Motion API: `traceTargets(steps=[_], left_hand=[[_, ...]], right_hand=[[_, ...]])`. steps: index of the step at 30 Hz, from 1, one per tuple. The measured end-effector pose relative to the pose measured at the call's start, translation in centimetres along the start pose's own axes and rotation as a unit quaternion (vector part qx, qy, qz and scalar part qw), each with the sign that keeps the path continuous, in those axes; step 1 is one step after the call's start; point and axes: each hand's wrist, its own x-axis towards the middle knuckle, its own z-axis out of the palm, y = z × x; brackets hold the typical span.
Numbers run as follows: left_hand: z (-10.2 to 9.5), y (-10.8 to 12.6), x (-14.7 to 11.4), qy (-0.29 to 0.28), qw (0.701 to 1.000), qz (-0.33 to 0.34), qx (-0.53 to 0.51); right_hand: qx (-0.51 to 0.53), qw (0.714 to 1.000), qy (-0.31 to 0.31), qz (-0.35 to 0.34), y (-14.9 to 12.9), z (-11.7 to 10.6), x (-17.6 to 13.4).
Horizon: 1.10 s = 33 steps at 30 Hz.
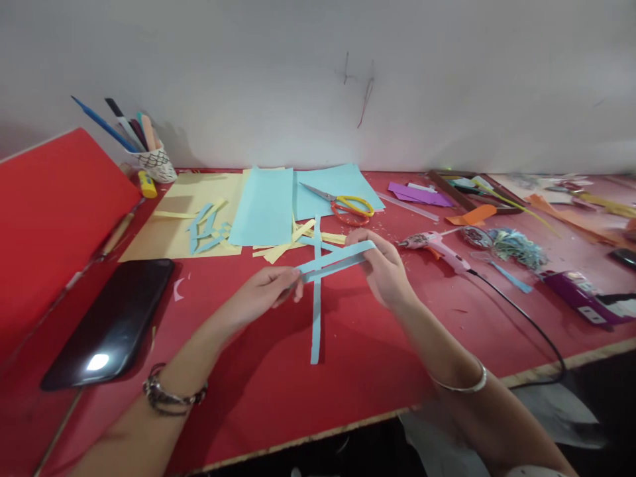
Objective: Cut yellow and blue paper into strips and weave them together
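A folded light-blue paper strip [338,258] is stretched between my two hands above the red table. My left hand [268,289] pinches its left end, fingers closed. At the other end, my right hand [385,268] grips the strip between thumb and fingers. Another blue paper strip [317,318] runs upright behind and below it, crossing it; whether the two are joined I cannot tell. Just beyond the hands lie yellow paper strips [278,252] in a loose pile. Scissors [348,202] with yellow and orange handles rest on blue paper sheets [263,205].
A black phone [109,321] lies at the left, near a red board [59,218] and a pen cup [158,164]. To the right are a pink glue gun [440,248] with a black cord, tinsel-like threads [517,248] and a purple tool [579,298]. A wall stands behind.
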Motion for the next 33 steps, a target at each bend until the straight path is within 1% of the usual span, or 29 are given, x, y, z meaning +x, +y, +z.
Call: traceTargets(steps=[3,5,7,8,9,10,12,14,15,17,19,21,23,26,29,31,33], left_hand=[[-1.6,0.0,0.0,0.002,0.999,0.005,0.034],[-2.2,0.0,0.0,0.005,0.999,0.026,0.037],[-2.4,-0.1,-0.1,0.013,0.997,0.047,0.057],[-2.4,-0.1,-0.2,0.013,0.996,0.054,0.075],[-2.2,-0.1,-0.2,0.008,0.994,0.059,0.095],[-1.9,-0.1,-0.3,-0.005,0.991,0.065,0.115],[-1.2,0.0,-0.2,-0.040,0.983,0.089,0.153],[-0.4,-0.1,-0.1,-0.071,0.971,0.130,0.189],[-0.1,-0.1,-0.1,-0.080,0.964,0.151,0.206],[0.3,-0.2,0.0,-0.080,0.951,0.183,0.234],[0.5,-0.3,0.0,-0.076,0.944,0.197,0.255],[0.5,-0.3,0.0,-0.070,0.940,0.197,0.270],[0.4,-0.4,0.0,-0.049,0.940,0.191,0.277],[0.3,-0.4,0.0,0.027,0.955,0.166,0.246],[0.3,-0.6,0.2,0.115,0.977,0.115,0.137],[0.3,-0.7,0.3,0.144,0.983,0.095,0.063],[0.3,-0.8,0.3,0.152,0.984,0.089,0.027]], right_hand=[[0.022,0.996,-0.081,-0.010,0.0,-0.5,0.1],[0.018,0.985,-0.172,0.001,-0.3,-1.0,0.3],[0.006,0.957,-0.289,0.030,-0.7,-1.6,0.3],[0.007,0.941,-0.335,0.048,-0.9,-1.8,0.4],[0.016,0.929,-0.362,0.068,-1.1,-1.9,0.3],[0.027,0.924,-0.370,0.089,-1.2,-2.0,0.3],[0.024,0.927,-0.355,0.120,-1.2,-1.7,0.2],[-0.029,0.927,-0.352,0.125,-0.9,-1.1,0.0],[-0.061,0.924,-0.358,0.117,-0.8,-0.7,-0.1],[-0.114,0.920,-0.365,0.089,-0.5,0.0,-0.3],[-0.156,0.917,-0.362,0.056,-0.3,0.7,-0.6],[-0.191,0.912,-0.362,0.034,-0.3,1.0,-0.7],[-0.207,0.908,-0.362,0.039,-0.3,1.1,-0.8],[-0.202,0.919,-0.334,0.059,-0.2,0.9,-0.8],[-0.197,0.935,-0.289,0.057,-0.1,0.7,-0.8],[-0.195,0.939,-0.279,0.052,0.0,0.6,-0.7],[-0.194,0.937,-0.285,0.047,0.1,0.5,-0.6]])
